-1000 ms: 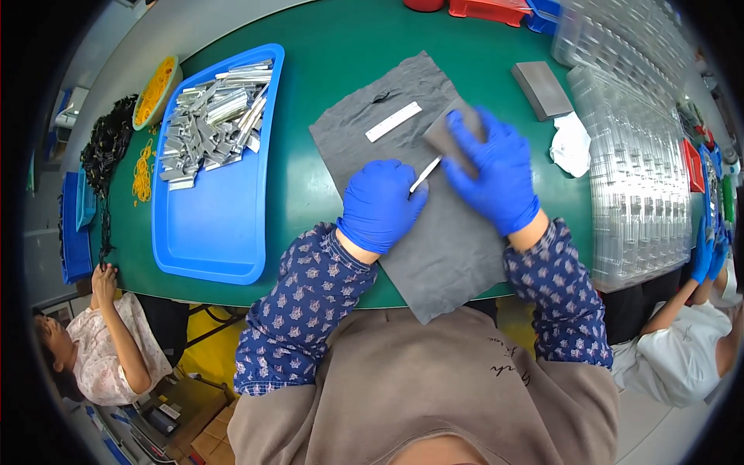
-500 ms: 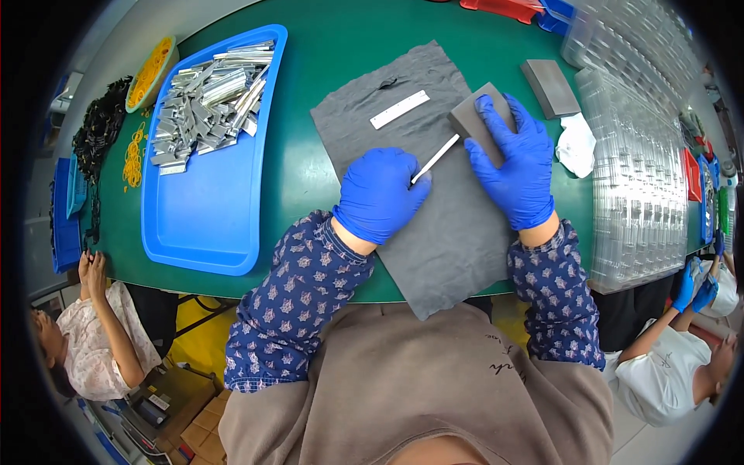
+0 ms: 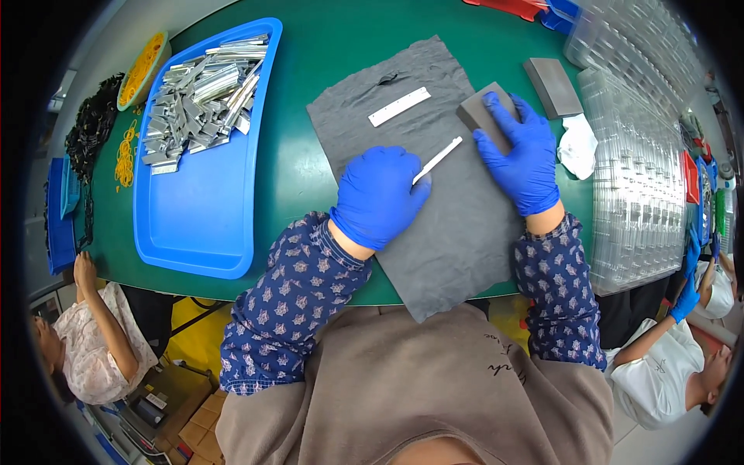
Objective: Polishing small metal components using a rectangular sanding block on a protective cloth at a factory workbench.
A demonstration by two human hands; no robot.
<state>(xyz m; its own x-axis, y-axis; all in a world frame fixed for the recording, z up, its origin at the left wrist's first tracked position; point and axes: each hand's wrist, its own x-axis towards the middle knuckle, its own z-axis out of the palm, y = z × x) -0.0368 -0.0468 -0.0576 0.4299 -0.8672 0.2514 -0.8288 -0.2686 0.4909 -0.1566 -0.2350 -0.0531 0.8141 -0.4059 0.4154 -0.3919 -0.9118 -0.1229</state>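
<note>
One slim white strip (image 3: 439, 159) in left hand (image 3: 377, 194).

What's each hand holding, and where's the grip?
Left hand: thin white strip, by its near end. Right hand: grey block, fingers over its top, thumb at its near edge.

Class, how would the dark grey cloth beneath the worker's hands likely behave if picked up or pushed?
The dark grey cloth is probably floppy, since creases run across it. It looks light for its size, being a thin sheet. Pushed sideways, it might bunch and carry along the flat white strip lying on it.
</note>
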